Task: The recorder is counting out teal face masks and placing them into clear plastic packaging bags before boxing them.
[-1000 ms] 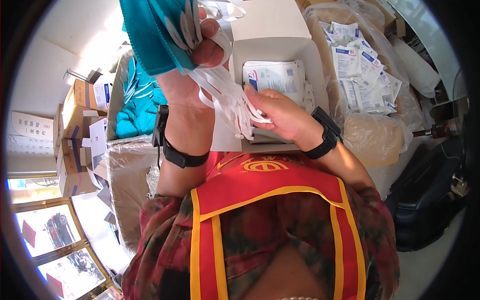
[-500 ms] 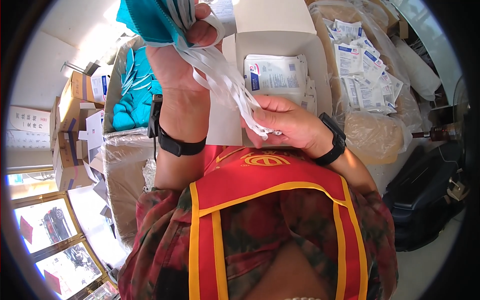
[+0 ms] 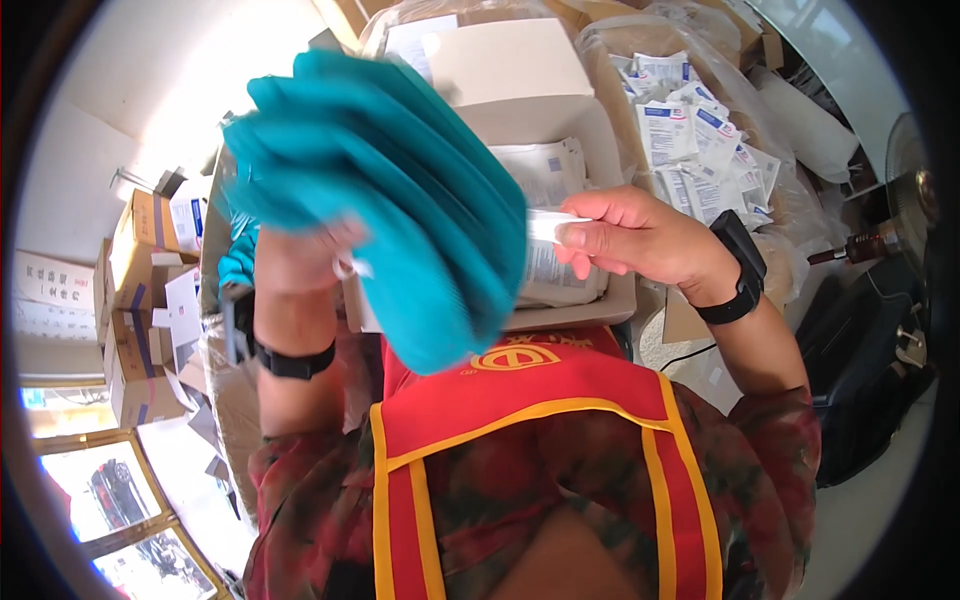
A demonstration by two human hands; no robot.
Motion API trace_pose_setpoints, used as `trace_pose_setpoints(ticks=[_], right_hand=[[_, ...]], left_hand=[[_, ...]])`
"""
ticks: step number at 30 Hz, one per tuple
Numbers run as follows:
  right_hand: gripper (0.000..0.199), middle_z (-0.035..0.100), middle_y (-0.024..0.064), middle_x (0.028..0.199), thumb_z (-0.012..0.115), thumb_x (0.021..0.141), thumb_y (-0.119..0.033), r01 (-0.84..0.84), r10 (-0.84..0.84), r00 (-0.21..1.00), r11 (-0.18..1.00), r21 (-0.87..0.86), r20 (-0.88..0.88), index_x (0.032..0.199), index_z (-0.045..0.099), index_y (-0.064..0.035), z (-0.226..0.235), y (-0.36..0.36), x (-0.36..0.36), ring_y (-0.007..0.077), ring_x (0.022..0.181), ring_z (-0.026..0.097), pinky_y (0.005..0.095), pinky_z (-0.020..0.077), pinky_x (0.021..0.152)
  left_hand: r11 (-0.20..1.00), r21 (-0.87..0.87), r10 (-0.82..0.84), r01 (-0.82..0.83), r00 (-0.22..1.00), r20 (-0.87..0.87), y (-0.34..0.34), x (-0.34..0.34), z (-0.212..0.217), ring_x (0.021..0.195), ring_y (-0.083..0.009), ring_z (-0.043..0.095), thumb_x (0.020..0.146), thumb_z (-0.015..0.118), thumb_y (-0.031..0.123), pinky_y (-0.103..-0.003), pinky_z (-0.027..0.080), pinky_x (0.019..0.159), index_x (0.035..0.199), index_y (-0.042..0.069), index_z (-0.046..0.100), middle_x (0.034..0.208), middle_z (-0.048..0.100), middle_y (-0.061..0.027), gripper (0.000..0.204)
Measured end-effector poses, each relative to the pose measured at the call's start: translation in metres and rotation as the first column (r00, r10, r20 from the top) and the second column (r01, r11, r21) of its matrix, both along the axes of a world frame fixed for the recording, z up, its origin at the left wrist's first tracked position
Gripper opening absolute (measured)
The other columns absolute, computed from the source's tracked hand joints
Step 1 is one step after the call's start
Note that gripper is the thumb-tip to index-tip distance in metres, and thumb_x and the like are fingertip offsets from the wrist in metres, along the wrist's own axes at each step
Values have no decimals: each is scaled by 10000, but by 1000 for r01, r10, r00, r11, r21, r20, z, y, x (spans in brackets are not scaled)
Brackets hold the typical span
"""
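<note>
A stack of teal fabric pieces (image 3: 400,190) with white straps fans out in front of me, smeared by motion; their exact kind is unclear. My left hand (image 3: 310,255) is closed at the stack's left side, partly hidden behind it and blurred. Right of the stack, my right hand (image 3: 630,240) pinches the bundled white straps (image 3: 548,225) between thumb and fingers, and they run in behind the teal cloth. Below and behind both hands stands an open white carton (image 3: 610,140) holding flat white packets (image 3: 560,165), which the stack partly covers.
At the left, a plastic-lined bin holds more teal pieces (image 3: 237,262), beside stacked brown cartons (image 3: 135,270). Loose white packets (image 3: 690,140) lie in a plastic-lined box at the right. A black seat (image 3: 870,390) and a round fan-like guard (image 3: 925,190) stand farther right.
The teal stack has come down and nearer, turning so its broad faces show. My right hand has moved right with the straps, now drawn out sideways. My left hand has lowered and shifted left.
</note>
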State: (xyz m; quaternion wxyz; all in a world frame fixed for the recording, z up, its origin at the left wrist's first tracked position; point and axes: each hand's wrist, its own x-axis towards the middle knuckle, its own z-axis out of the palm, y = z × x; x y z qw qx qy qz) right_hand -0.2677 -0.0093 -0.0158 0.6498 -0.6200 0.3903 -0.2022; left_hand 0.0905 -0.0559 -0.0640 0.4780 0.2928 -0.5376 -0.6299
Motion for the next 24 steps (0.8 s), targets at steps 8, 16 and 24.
trace_pose_setpoints(ticks=[8, 16, 24], right_hand=[[176, 554, 60, 716, 486, 991, -185, -382, 270, 915, 820, -426, -299, 931, 543, -29, 32, 2, 2, 165, 619, 499, 294, 427, 600], [166, 555, 89, 729, 443, 997, -183, -337, 261, 928, 891, -303, -266, 921, 520, -57, 35, 46, -33, 251, 640, 552, 355, 432, 607], [193, 524, 72, 716, 438, 1000, -197, -282, 238, 921, 954, -103, -309, 921, 527, -45, 58, 72, -57, 231, 644, 543, 344, 423, 611]], left_hand=[[590, -580, 297, 561, 518, 802, 45, -86, 73, 804, -355, 652, 620, 754, 135, -374, 527, 685, 1099, 6, 554, 967, 632, -163, 535], [492, -736, 536, 465, 504, 677, 37, -44, 48, 633, -292, 624, 649, 762, 275, -356, 492, 542, 900, 4, 558, 804, 596, -123, 422], [478, -738, 613, 476, 421, 669, 23, -21, 38, 643, -316, 627, 633, 757, 267, -371, 491, 558, 902, 13, 570, 792, 609, -125, 415]])
